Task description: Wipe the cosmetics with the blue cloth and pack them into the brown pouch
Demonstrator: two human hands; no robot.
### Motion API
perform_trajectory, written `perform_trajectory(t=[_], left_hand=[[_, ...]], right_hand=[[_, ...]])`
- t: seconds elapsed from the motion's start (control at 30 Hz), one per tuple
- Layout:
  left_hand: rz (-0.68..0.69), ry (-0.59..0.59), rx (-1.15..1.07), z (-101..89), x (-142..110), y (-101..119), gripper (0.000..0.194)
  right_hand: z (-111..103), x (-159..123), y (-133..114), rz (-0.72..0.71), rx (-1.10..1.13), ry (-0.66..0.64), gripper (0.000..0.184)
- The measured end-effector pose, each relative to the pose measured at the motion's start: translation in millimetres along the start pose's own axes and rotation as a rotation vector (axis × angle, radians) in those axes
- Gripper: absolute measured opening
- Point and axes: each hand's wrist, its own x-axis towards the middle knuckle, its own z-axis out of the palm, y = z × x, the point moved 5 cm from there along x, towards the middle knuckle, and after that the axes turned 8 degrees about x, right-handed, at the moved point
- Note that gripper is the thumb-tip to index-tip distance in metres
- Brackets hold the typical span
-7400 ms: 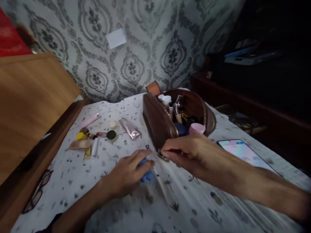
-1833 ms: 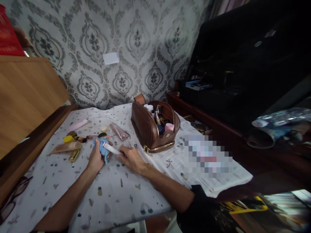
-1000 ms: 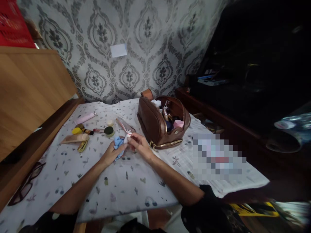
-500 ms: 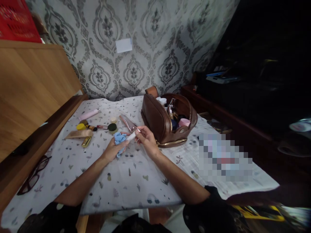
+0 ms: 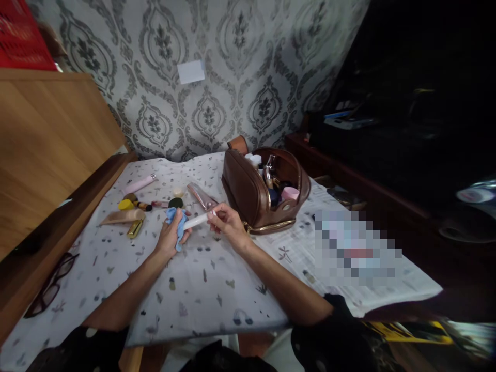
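My left hand [image 5: 169, 238] is closed on a crumpled light-blue cloth [image 5: 180, 227], which wraps one end of a slim white tube [image 5: 196, 221]. The tube's other end is pinched between the fingers of my right hand [image 5: 228, 225]. It is held slightly tilted above the patterned white cloth. Just beyond my hands lie a shiny pink squeeze tube [image 5: 199, 196] and a small jar with a dark lid [image 5: 175, 202], partly hidden. A brown cosmetic bag [image 5: 248, 188] stands open to the right, with a pink-lidded container [image 5: 290, 194] and several other cosmetics inside.
At the left lie a pink tube [image 5: 140, 184], a beige tube [image 5: 122, 217], a gold item [image 5: 135, 228] and a yellow-lidded jar [image 5: 126, 205]. Glasses [image 5: 50, 289] rest near the left edge. A pixelated patch [image 5: 356, 248] covers something at the right. A wooden panel [image 5: 58, 134] rises left.
Earlier my right hand was at the bag's zipper, and the white tube lay among the cosmetics at left. Now both hands hold it, the cloth having slid towards its left end.
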Motion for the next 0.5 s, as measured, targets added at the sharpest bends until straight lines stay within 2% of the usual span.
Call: perform_trajectory(t=[0.5], left_hand=[[-0.081,-0.057,-0.018,3.2,-1.8,2.2,0.065]], right_hand=[[1.4,-1.7,-3.5,-0.016,-0.010,-0.024,0.048]])
